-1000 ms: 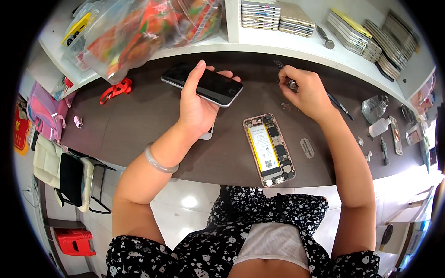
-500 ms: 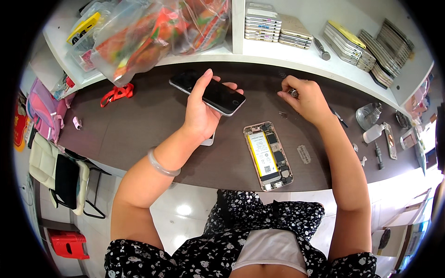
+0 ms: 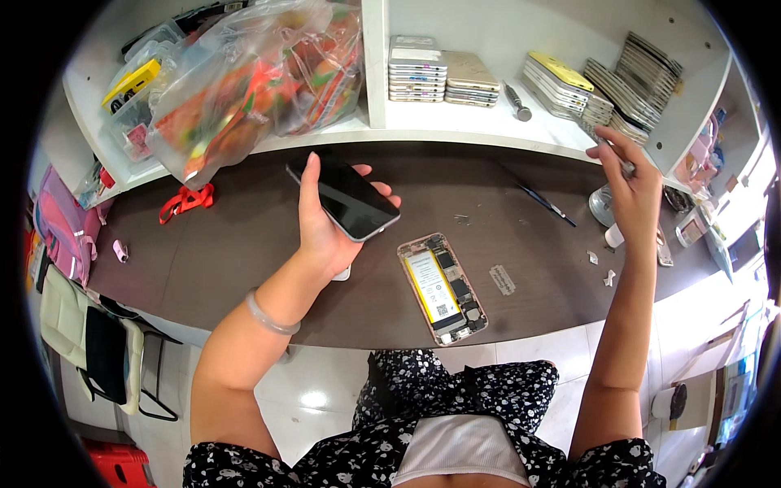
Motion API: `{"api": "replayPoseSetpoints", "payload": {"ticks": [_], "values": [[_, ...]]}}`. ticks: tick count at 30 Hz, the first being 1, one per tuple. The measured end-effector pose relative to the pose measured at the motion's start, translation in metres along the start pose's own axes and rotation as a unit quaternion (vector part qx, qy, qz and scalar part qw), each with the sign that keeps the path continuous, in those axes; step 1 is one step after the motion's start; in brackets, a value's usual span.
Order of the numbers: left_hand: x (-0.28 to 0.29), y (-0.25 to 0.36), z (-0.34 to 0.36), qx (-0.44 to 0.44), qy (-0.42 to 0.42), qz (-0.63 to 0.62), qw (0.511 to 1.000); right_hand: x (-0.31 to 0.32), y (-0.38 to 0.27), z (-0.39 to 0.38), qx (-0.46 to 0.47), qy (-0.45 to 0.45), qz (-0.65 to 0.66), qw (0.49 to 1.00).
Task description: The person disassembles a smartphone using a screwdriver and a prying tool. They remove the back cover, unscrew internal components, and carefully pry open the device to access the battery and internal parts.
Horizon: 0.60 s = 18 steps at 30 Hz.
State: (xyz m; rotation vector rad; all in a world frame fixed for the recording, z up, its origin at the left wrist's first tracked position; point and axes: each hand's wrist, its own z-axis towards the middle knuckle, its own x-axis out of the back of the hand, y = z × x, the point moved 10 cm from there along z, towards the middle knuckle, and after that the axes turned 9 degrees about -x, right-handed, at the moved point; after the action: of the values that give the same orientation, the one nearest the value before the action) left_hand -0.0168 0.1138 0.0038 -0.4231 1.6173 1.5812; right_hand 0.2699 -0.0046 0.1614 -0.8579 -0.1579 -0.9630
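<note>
My left hand [image 3: 321, 244] grips a dark-screened phone [image 3: 354, 203]; a pale object [image 3: 342, 275] lies partly hidden beneath the hand. My right hand [image 3: 634, 187] is raised at the right near the shelf edge, fingers closed on a slim silver tool [image 3: 626, 167], possibly a screwdriver. An opened phone [image 3: 443, 289] with yellow-edged battery lies at the desk's front middle. Right of it is a thin metal blade [image 3: 503, 280]; behind lie blue-black tweezers [image 3: 549, 207] and tiny metal bits [image 3: 462, 218].
A white shelf [image 3: 504, 130] spans the back, holding phone stacks [image 3: 416, 69], a metal tool [image 3: 517, 102] and plastic bags [image 3: 244, 98] overhanging the desk. A red strap [image 3: 187, 199] lies left; a glass bottle [image 3: 600, 207] and white container [image 3: 614, 236] stand right. A cream chair [image 3: 69, 309] is left.
My right hand has moved right and up toward the shelf, exposing the slim tool and more of the tweezers. My left hand keeps the phone; the whole view has shifted.
</note>
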Motion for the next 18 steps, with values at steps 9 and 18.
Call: {"api": "replayPoseSetpoints", "payload": {"ticks": [9,18], "values": [[-0.016,-0.02,-0.007,0.113,-0.115,-0.032,0.986,-0.052,0.007,0.014,0.147,0.024,-0.221,0.964],[-0.03,-0.038,-0.015,0.185,-0.155,-0.023,0.97,-0.054,0.026,0.026,0.146,0.008,-0.236,0.961]]}}
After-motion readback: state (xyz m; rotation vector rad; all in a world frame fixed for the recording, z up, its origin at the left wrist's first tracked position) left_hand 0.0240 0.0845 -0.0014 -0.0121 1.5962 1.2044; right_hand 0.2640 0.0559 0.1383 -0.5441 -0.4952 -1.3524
